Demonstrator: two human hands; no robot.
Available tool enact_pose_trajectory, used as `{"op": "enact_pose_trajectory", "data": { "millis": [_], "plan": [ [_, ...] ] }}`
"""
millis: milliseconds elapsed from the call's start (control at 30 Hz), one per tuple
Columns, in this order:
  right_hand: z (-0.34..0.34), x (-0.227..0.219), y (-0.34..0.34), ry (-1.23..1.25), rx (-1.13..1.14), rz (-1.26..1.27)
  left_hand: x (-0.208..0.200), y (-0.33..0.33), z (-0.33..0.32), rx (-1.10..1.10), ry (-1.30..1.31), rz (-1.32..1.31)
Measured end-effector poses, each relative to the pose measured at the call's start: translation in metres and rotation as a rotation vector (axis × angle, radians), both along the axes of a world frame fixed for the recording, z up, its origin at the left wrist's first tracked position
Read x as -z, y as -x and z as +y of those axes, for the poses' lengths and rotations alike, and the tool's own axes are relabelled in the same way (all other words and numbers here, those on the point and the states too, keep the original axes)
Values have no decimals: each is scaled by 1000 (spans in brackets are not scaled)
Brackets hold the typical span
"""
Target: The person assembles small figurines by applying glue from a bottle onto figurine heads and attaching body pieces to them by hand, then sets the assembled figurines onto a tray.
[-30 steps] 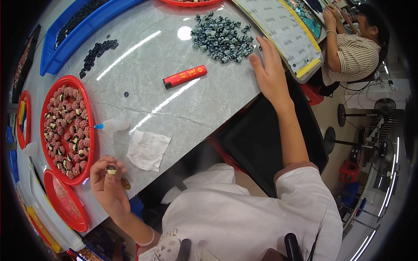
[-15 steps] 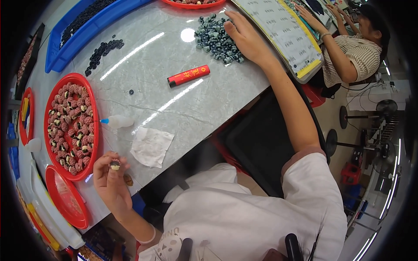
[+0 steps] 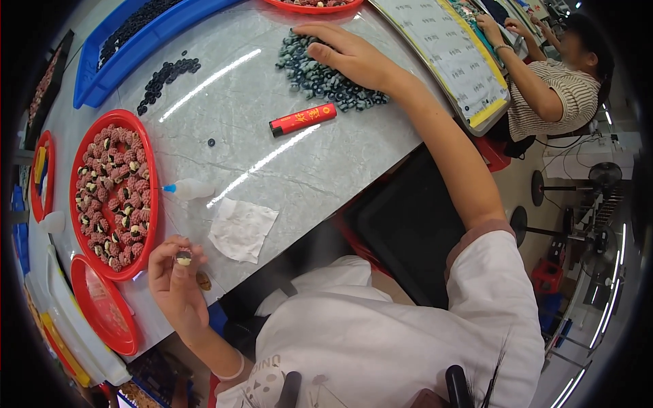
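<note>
My left hand (image 3: 178,285) is raised near the table's front left edge, pinching a small piece (image 3: 183,258) with a dark top and a cream lower part. Its exact kind is too small to tell. At the far side, my right hand (image 3: 343,60) lies with fingers stretched over a spread pile of small dark green and whitish bead-like pieces (image 3: 326,85), hiding part of it. Beside my left hand, a red round tray (image 3: 154,197) holds many pink knobbly pieces, some with cream and dark parts.
A red lighter (image 3: 303,120), a blue-tipped bottle (image 3: 190,189) and a white cloth (image 3: 243,230) lie on the table. Small black rings (image 3: 166,78) sit near a blue tray (image 3: 87,97). Another red tray (image 3: 102,306) is at left. A co-worker (image 3: 561,92) sits at right.
My right hand has swept left across the bead-like pieces, and the pile is now wider and more spread. My left hand keeps its pinch on the small piece.
</note>
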State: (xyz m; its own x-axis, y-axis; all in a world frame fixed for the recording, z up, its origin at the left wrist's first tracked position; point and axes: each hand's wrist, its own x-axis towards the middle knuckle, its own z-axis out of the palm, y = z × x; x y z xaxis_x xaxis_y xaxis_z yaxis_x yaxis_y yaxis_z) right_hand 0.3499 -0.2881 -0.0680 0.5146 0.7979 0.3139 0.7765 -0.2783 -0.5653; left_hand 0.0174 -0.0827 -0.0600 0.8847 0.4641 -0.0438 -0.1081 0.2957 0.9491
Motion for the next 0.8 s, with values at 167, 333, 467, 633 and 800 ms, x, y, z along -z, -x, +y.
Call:
{"op": "enact_pose_trajectory", "data": {
  "millis": [167, 333, 467, 633, 800],
  "plan": [
    [-4, -14, 16, 39, -71, -46, 0, 0, -1, -78, -6, 23],
    [-67, -21, 53, 60, 198, -119, -1, -2, -3, -56, -14, 21],
    [-62, -9, 78, 197, 317, -186, -3, -3, -2, -26, -14, 20],
    [-24, -4, 62, 184, 321, -228, -2, -2, -1, -47, 14, 13],
    [-2, 1, 43, 92, 266, -162, -4, -2, -5, -46, 16, 23]
  ]
}}
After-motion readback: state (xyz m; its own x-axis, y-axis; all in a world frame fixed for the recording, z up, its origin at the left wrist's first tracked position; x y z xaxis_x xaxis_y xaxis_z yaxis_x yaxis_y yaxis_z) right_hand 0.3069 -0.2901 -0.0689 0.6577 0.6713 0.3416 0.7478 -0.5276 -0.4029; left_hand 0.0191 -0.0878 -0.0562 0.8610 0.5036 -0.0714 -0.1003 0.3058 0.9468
